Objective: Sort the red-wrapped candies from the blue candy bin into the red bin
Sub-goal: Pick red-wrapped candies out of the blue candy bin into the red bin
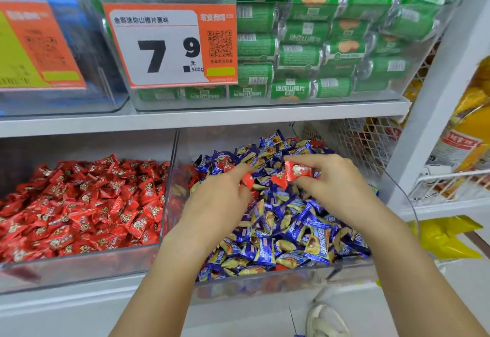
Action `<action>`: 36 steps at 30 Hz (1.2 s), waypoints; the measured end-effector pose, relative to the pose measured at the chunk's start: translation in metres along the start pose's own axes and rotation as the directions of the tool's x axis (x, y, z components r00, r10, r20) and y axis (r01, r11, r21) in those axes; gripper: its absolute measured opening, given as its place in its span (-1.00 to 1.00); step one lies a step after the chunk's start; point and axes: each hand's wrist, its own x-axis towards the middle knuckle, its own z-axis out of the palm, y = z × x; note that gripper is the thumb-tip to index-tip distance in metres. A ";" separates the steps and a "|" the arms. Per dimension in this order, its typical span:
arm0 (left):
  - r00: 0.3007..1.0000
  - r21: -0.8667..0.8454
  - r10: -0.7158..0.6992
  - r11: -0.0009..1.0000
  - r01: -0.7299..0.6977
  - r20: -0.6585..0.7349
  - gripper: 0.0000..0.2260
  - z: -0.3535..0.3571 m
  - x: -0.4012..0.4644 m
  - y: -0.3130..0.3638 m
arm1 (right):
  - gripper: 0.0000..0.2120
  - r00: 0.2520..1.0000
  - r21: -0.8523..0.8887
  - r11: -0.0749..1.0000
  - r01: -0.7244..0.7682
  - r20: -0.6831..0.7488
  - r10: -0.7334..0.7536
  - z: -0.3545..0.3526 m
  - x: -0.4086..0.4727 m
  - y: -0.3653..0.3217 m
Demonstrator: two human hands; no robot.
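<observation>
Both hands worked over the blue candy bin [344,270] at the lower centre of the frame. The right hand [336,185] pinched a red-wrapped candy [298,171] between thumb and fingers, with what looked like a second red piece [278,178] tucked just below it. The left hand [217,204] held a smaller red candy [248,180] in its curled fingertips. The picking step seemed under way. Further red pieces showed along the bin's left wall. The next move would call for carrying the held candies leftward over the clear divider [168,190] and releasing them into the red bin [79,262] at lower left.
</observation>
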 end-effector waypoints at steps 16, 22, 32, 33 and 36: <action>0.983 0.043 -0.150 0.988 0.146 0.109 -0.45 0.002 -0.022 0.004 | -0.53 0.919 0.134 0.913 -0.386 -0.036 0.393 -0.018 -0.008 0.008; 0.981 0.031 -0.112 0.993 0.118 -0.160 -0.66 -0.022 -0.027 0.006 | -0.68 0.944 0.205 0.927 -0.314 -0.040 0.328 -0.006 -0.004 -0.002; 0.898 0.023 -0.267 0.956 0.293 -0.350 -0.76 -0.062 -0.041 -0.070 | -0.73 0.995 0.242 0.966 -0.095 0.046 0.086 0.049 0.020 -0.060; 0.898 0.016 -0.286 0.951 0.309 -0.334 -0.73 -0.062 -0.040 -0.079 | -0.72 0.998 0.253 0.965 -0.065 0.018 0.063 0.053 0.022 -0.066; 0.880 -0.083 -0.342 0.939 0.333 -0.329 -0.65 -0.067 -0.032 -0.104 | -0.77 0.999 0.332 0.943 -0.030 -0.015 0.037 0.065 0.027 -0.072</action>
